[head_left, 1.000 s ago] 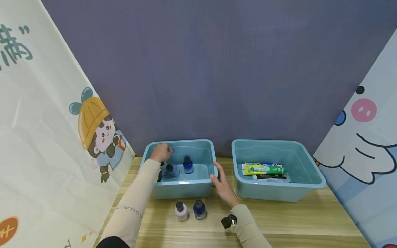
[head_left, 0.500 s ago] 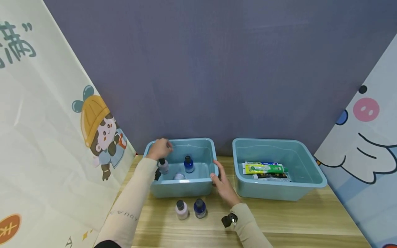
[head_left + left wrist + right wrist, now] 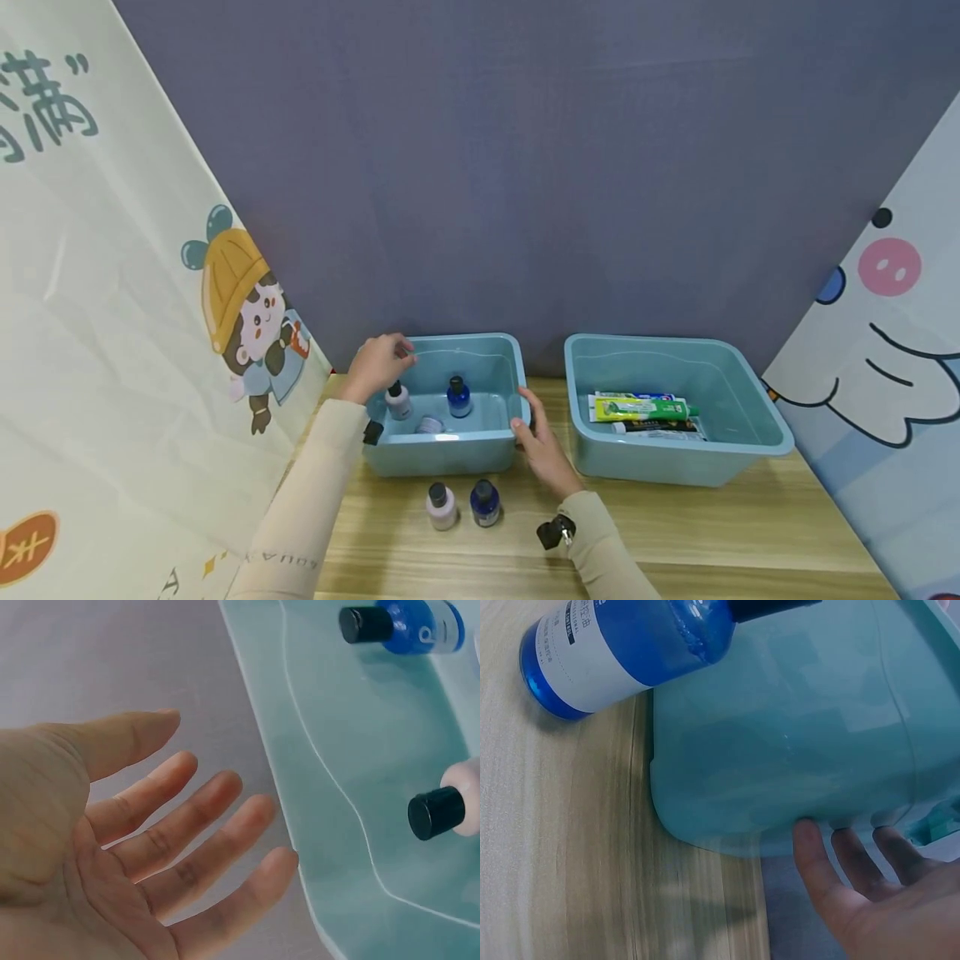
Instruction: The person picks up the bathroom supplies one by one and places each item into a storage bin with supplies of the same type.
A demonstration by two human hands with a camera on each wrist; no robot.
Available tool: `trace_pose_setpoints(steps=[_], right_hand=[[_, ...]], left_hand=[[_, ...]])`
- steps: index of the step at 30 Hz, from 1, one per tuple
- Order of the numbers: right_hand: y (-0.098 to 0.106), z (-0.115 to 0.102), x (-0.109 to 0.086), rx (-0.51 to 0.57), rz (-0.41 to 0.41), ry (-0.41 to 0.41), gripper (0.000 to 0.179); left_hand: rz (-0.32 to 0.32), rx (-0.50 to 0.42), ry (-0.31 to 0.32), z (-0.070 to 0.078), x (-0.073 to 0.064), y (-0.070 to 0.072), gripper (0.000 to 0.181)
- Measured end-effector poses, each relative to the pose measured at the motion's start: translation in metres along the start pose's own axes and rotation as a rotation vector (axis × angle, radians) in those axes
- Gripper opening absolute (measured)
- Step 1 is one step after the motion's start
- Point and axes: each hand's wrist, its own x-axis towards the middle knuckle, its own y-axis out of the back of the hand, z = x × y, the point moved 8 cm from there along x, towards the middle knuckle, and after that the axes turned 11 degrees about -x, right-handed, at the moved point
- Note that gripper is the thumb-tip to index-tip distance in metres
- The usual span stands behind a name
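My left hand (image 3: pixel 375 367) hovers at the left end of a light-blue plastic bin (image 3: pixel 442 457), fingers spread and holding nothing in the left wrist view. Inside, a pale pink bottle (image 3: pixel 399 405) with a black cap stands near this hand. To its right stands a dark blue bottle (image 3: pixel 459 402). A pale rounded thing (image 3: pixel 431 425) is low in the bin, partly hidden by the front wall. My right hand (image 3: pixel 546 450) touches the bin's right side, thumb at the rim by the front corner. Extended fingers (image 3: pixel 817 859) meet the outer wall in the right wrist view.
On the wooden table (image 3: pixel 405 567), a pale pink bottle (image 3: pixel 442 510) and a blue bottle (image 3: pixel 485 506) stand before the bin. To the right, a second light-blue bin (image 3: pixel 652 462) holds several toothpaste tubes (image 3: pixel 641 410). A grey wall (image 3: pixel 487 183) rises behind.
My left hand has let go inside the bin and drawn up and left, its fingers opening. The pale pink bottle now stands uncovered there. My right hand keeps its place.
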Motion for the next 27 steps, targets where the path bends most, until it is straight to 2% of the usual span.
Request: trace_pose_setpoints(steps=[3,9,16,24,27], right_hand=[[0.001,0.001,0.000,-0.012,0.008,-0.006,0.055],[0.003,0.000,0.000,-0.033,0.023,-0.008,0.054],[0.001,-0.002,0.000,-0.032,0.025,-0.012,0.054],[0.001,-0.002,0.000,-0.026,0.025,0.001,0.053],[0.001,-0.002,0.000,-0.026,0.022,0.000,0.053]], left_hand=[[0.036,-0.023,-0.032,0.003,-0.009,0.000,0.030],[0.143,-0.125,-0.094,0.004,-0.031,-0.006,0.025],[0.290,-0.227,-0.118,-0.003,-0.060,-0.017,0.017],[0.428,-0.415,-0.216,-0.003,-0.094,-0.035,0.008],[0.475,-0.467,-0.275,-0.003,-0.107,-0.042,0.009]])
